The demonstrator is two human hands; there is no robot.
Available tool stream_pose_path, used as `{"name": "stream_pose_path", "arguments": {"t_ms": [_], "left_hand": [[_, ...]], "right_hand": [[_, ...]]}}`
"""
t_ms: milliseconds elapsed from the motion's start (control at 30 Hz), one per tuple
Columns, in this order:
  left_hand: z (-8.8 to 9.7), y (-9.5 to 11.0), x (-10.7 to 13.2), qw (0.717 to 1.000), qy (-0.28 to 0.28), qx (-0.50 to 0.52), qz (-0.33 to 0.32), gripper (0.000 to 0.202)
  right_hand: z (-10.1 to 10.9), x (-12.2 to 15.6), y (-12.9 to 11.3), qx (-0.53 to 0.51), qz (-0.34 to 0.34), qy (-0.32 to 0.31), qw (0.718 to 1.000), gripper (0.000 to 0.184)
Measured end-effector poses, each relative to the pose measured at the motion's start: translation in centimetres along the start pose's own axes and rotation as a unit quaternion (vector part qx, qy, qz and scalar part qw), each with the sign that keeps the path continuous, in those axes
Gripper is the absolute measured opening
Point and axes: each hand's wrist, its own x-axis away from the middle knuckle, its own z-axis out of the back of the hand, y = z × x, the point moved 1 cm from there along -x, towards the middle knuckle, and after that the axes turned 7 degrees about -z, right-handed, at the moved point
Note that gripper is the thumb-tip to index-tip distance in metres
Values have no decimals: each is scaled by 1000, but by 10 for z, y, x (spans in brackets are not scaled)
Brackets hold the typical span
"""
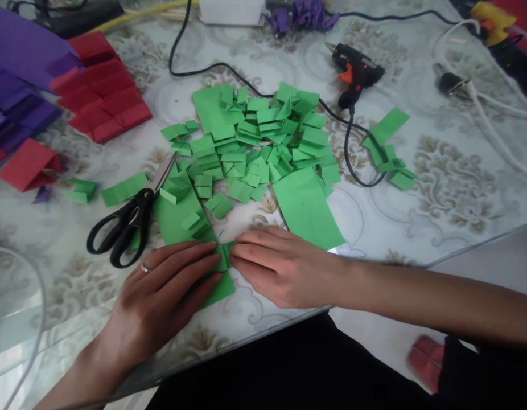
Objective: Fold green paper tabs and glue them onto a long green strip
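A small creased green paper strip (pixel 223 257) lies between my hands near the table's front edge. My left hand (pixel 159 296), with a ring on one finger, holds its left end, fingers close together and thumb hidden. On the right end, the bunched fingertips of my right hand (pixel 284 265) grip it. A larger green paper sheet (pixel 221 290) shows under my left fingers. Just beyond my hands is a heap of folded green paper pieces (pixel 255 142). Black-handled scissors (pixel 135 213) rest left of the heap, blades on green paper.
A black glue gun (pixel 355 71) with a lit red light lies at the back right, its cord (pixel 346 151) looping beside the heap. Red folded papers (pixel 105 94) and purple papers (pixel 24 48) sit at the left. A white cable (pixel 489 114) crosses the right side.
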Motion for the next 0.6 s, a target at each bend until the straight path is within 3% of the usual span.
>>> {"name": "stream_pose_path", "arguments": {"t_ms": [267, 500, 600], "left_hand": [[-1, -1, 0, 1000, -20, 5, 6, 36], [0, 0, -2, 1000, 0, -14, 1, 27], [0, 2, -2, 999, -21, -5, 40, 23]], "right_hand": [[1, 0, 0, 8, -2, -4, 1000, 25], [-1, 1, 1, -3, -1, 17, 1000, 22], [-1, 2, 1, -13, 1, 22, 1000, 19]]}}
